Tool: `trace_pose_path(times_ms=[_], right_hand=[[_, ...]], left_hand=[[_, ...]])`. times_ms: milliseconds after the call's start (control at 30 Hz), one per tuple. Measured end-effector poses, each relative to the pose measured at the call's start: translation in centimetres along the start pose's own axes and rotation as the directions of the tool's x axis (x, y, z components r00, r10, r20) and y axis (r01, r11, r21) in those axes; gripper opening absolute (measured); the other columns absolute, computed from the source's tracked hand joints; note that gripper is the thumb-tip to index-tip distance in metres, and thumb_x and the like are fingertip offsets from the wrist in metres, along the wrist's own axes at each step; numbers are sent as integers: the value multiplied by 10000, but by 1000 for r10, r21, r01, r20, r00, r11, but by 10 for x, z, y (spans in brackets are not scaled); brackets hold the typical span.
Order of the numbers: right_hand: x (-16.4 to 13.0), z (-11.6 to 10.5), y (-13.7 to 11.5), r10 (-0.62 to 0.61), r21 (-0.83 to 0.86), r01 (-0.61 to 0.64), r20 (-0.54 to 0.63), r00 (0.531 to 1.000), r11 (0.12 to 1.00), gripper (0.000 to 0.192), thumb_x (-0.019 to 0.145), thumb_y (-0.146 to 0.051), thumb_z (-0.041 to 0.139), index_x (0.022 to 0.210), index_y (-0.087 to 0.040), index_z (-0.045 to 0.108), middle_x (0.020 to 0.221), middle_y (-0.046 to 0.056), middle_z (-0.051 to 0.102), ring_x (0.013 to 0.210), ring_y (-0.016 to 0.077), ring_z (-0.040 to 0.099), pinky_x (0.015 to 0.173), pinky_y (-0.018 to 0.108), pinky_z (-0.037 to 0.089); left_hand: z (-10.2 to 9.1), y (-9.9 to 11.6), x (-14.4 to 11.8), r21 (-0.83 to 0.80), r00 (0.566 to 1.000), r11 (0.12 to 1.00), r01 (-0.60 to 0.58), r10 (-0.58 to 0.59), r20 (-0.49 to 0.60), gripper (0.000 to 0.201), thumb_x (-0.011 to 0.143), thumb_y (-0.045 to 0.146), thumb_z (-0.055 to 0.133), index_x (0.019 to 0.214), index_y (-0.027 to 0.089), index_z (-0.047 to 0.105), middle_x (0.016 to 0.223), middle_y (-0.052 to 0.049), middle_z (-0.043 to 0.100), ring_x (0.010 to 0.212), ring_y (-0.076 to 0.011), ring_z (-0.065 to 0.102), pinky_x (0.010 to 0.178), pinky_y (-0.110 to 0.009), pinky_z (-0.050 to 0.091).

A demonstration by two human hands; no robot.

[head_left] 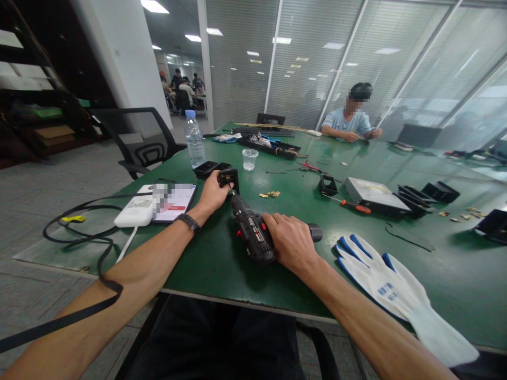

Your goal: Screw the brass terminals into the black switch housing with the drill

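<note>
One green table [222, 258], glass-walled office

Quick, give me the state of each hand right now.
Left hand: closed on the small black box, holding it on the green table.
Right hand: closed around the cordless drill, its bit at the box.

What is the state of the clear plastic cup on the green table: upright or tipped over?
Upright. The clear plastic cup stands on its base on the green table, open rim facing up, beyond the left hand.
</note>
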State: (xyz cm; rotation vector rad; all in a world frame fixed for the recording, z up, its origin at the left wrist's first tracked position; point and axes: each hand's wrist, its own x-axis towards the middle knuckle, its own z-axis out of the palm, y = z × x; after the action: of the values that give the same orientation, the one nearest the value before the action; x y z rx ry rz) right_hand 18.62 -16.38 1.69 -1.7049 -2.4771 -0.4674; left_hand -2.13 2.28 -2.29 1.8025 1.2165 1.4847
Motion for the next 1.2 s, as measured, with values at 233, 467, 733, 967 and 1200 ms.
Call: trace_pose_path(times_ms=[233, 467, 733, 967, 1200], right_hand=[[-1, -2, 0, 5, 6, -5, 20, 1000, 1000, 350, 798, -177, 581, 1143, -203, 526, 1015, 79, 671, 889, 234, 615, 717, 345, 355], [0, -2, -1, 7, 4, -7, 23, 1000, 1000, 331, 824, -183, 559, 1153, -206, 531, 1013, 73, 671, 885, 235, 618, 724, 349, 362], [-1, -2, 0, 15, 6, -15, 33, 999, 1000, 355, 821, -201, 584, 1171, -206, 529, 1024, 76, 672, 892, 235, 621, 731, 345, 371], [-1, -3, -1, 14, 6, -15, 38, 999, 1000, 339, 819, -192, 585, 1153, -208, 530, 1020, 74, 673, 892, 233, 625, 730, 343, 373], [0, -3, -1, 16, 8, -17, 40, 999, 1000, 354, 806, -181, 595, 1153, -208, 529, 1029, 78, 674, 884, 234, 624, 727, 338, 371]], left_hand=[[-1, -2, 0, 41, 999, 999, -35, 34, 18, 424, 731, 235, 687, 1136, 193, 569, 1077, -71, 692, 986, -224, 662, 932, -392, 508], [-3, 0, 1, 79, 998, 995, -56, 54, 19, 411, 735, 236, 689, 1128, 187, 578, 1090, -80, 696, 1003, -238, 661, 936, -404, 503], [-1, 1, 0, 0, 998, 1000, 12, -12, 56, 411, 734, 232, 697, 1123, 181, 576, 1131, -92, 696, 1021, -233, 666, 950, -400, 511], [-2, -2, 3, -12, 997, 1000, 12, -11, 78, 413, 722, 249, 703, 1112, 173, 591, 1121, -93, 698, 1027, -235, 657, 970, -409, 496], [-4, -6, 4, 6, 995, 1000, -11, 10, 97, 409, 717, 266, 699, 1099, 162, 597, 1109, -91, 691, 1029, -234, 637, 971, -409, 486]])
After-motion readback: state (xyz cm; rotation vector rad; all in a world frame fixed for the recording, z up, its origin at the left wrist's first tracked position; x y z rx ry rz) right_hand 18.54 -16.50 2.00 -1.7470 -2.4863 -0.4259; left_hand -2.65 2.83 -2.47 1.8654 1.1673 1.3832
